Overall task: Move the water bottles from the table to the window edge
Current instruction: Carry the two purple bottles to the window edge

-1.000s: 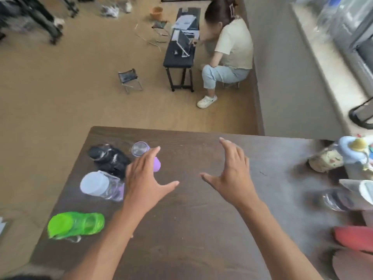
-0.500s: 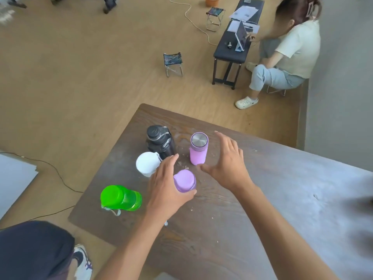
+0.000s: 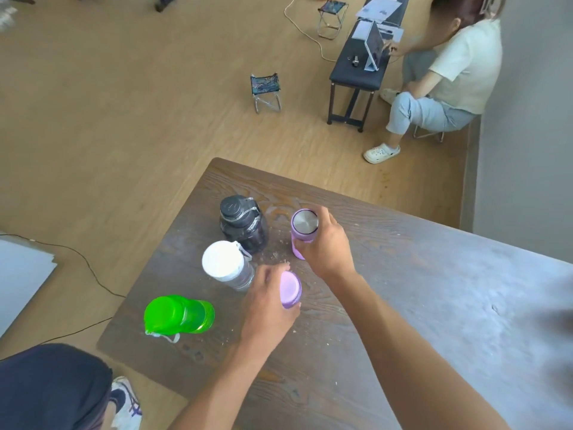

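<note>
My right hand (image 3: 325,246) is now wrapped around the tall purple bottle with the steel lid (image 3: 304,232), fingers clamped on its side; half a second ago that hand only hovered just beside it with fingers spread. My left hand (image 3: 267,302) has likewise closed on the short lilac bottle with the rounded lilac cap (image 3: 290,289), where before it merely touched it from the near side. Both bottles stand on the dark wooden desk (image 3: 418,305), near its far left corner, in the same spots as earlier. Just beside the lilac one stands the clear bottle with the white lid (image 3: 224,263), and behind that the smoky black jug with the black cap (image 3: 243,223), neither moved. The translucent green bottle (image 3: 178,315) lies on its side by the left edge, as before. Beyond the desk, a seated person (image 3: 446,76) faces a low black bench (image 3: 356,69).
</note>
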